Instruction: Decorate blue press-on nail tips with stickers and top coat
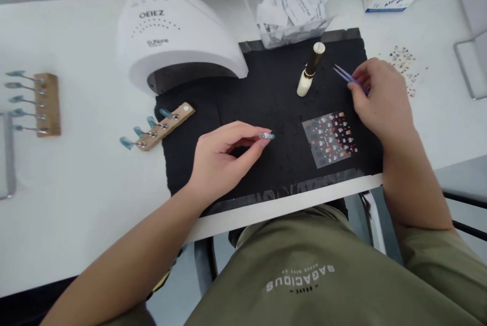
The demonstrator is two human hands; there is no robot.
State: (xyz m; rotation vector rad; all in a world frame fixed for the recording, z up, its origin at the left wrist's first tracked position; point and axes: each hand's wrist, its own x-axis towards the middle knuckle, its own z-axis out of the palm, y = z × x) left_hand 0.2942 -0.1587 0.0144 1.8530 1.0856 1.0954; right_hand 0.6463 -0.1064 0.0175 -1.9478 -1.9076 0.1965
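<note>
So, head view: left hand [224,157] pinches a blue-green nail tip [267,136] between thumb and fingers, over the black mat [266,97]. Right hand [383,96] is closed round purple tweezers [345,74], prongs slightly apart, tips near the bottle [310,71]. Patterned sheet [330,139] lies on the mat, nearer the right hand. Nail tip's detail is tiny, probably red and white. Wooden holder [163,128] overlaps the mat's left edge, in front of the lamp [178,31].
</note>
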